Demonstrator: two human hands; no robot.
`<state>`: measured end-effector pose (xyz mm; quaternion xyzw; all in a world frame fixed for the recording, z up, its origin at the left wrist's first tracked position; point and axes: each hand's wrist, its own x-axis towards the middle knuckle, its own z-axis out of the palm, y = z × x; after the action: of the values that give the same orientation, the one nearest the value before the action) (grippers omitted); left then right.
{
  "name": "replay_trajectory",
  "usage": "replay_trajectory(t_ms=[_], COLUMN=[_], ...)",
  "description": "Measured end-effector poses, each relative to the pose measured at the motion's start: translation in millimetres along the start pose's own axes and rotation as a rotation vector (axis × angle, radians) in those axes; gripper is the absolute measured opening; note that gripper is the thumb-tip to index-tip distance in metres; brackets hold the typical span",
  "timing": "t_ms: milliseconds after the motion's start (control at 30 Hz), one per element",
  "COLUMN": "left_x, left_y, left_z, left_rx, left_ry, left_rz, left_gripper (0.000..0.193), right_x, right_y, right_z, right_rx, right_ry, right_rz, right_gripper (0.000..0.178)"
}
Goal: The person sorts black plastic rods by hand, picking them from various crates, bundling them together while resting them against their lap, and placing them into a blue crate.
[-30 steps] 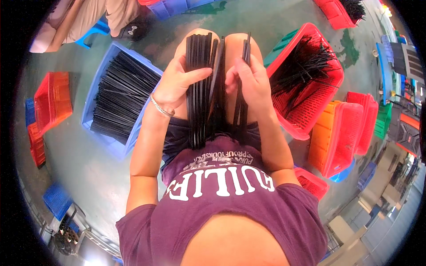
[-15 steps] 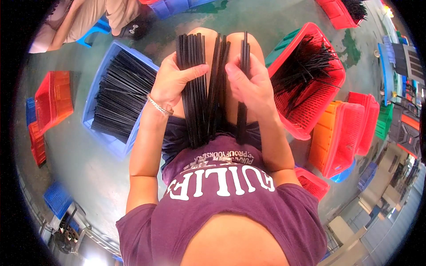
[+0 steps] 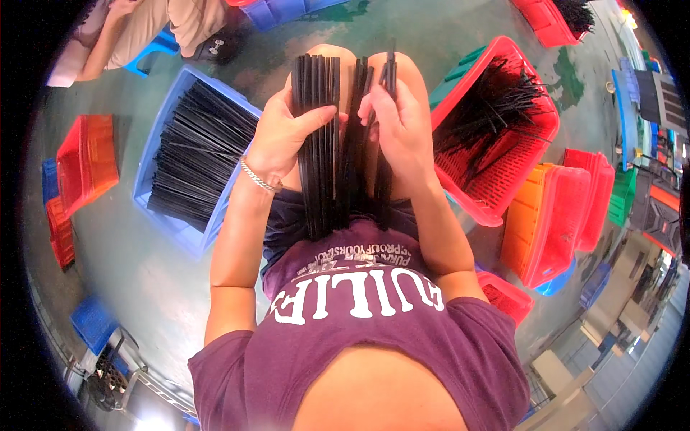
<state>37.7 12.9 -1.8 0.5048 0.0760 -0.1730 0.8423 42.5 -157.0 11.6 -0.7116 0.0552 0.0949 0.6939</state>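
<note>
My left hand (image 3: 286, 133) is closed round a thick bundle of thin black tubes (image 3: 318, 165), its thumb lying across the front. The lower ends of that bundle rest against my lap. In my right hand (image 3: 404, 129) a few more black tubes (image 3: 389, 75) stand upright between thumb and fingers. Between the two hands, another group of black tubes (image 3: 352, 136) leans along my thighs, held by neither hand as far as I can see. The palm side of each grip is hidden.
At my left stands a light blue crate (image 3: 162, 223) full of long black tubes. A red basket (image 3: 496, 194) at my right holds a tangle of black pieces. Beyond it are stacked red and orange crates (image 3: 528, 230). Another person (image 3: 136, 32) sits at the far left.
My right hand has moved left with its few tubes, closer to the middle group, and its fingers have shifted. The bundle in my left hand has moved slightly right.
</note>
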Motion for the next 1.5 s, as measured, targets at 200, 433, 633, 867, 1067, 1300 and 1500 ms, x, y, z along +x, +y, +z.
replay_trajectory(t_ms=[200,433,633,867,1067,1300,1500], left_x=[2.1,-6.4,-6.1,-7.4,-7.3,-7.6,-7.7], left_y=[-2.4,3.5,0.2,-0.7,0.1,-0.4,-0.1], left_z=[-2.6,8.3,10.1,-3.1,-2.4,0.7,-3.6], left_rx=[0.132,0.125,0.109,0.0,0.046,0.029,0.067], left_ry=[0.057,0.015,-0.021,-0.06,-0.053,0.011,0.043], left_rz=[0.06,0.101,0.19,0.08,0.106,0.101,0.066], left_gripper=[0.024,0.032,0.035,0.032,0.031,0.03,0.025], right_x=[-11.9,4.7,8.4,7.7,8.2,8.6,9.6], right_y=[-9.4,2.1,5.7,4.6,7.4,12.8,17.9], right_z=[1.4,15.3,13.8,8.5,11.7,13.4,15.5], right_rx=[0.022,0.109,0.319,0.362,0.45,0.398,0.249], right_ry=[0.017,-0.108,-0.18,-0.213,-0.259,-0.235,-0.149], right_rz=[-0.163,-0.15,-0.023,0.047,0.029,-0.002,-0.087], right_gripper=[0.016,0.032,0.02,0.017,0.018,0.016,0.008])
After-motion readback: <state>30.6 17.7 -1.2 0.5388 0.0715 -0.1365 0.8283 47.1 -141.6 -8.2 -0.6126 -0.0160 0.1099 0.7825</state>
